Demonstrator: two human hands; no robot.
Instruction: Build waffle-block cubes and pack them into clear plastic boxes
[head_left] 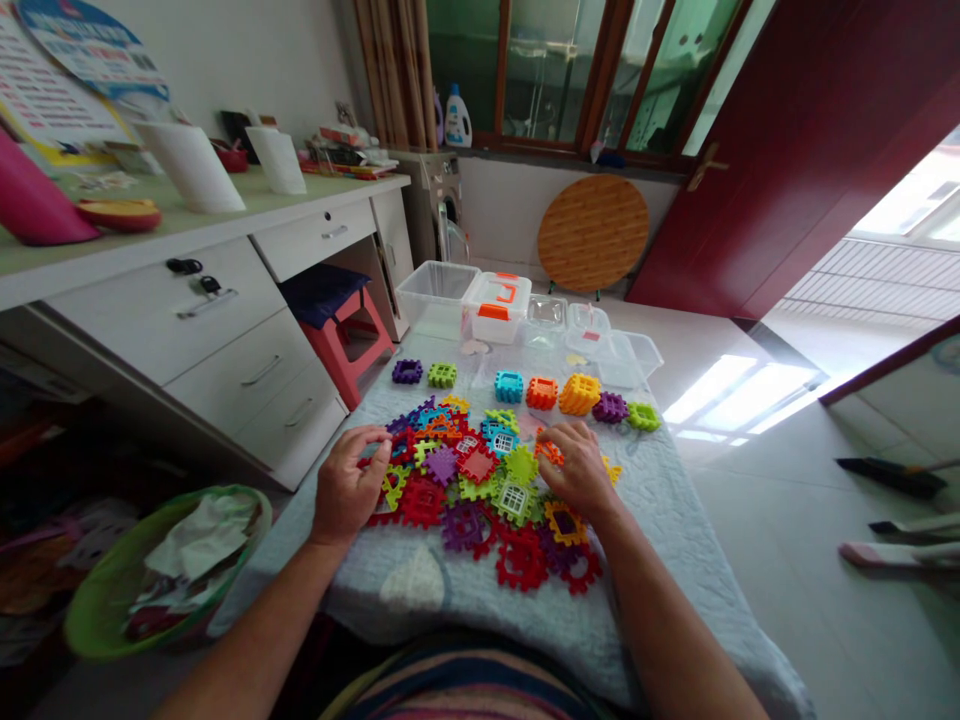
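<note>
A heap of colourful interlocking plastic building tiles lies on the cloth-covered table, with a red tile (424, 500), a purple tile (442, 465) and a white window tile (514, 498) among them. My left hand (349, 485) rests at the heap's left edge, fingers curled and thumb close to the index finger. What it grips, if anything, is hidden. On the right, my right hand (577, 468) reaches down with bent fingers at an orange tile (550, 447). Behind the heap stand stacks of tiles sorted by colour: blue (508, 386), orange (541, 392), yellow (580, 394), purple (611, 406) and green (643, 416).
Smaller purple (407, 371) and green (442, 375) stacks sit at the back left. Along the table's far end are an open clear bin (439, 295), a lidded box with orange latches (499, 305) and several clear containers (546, 318). A green basket (97, 620) stands left of the table.
</note>
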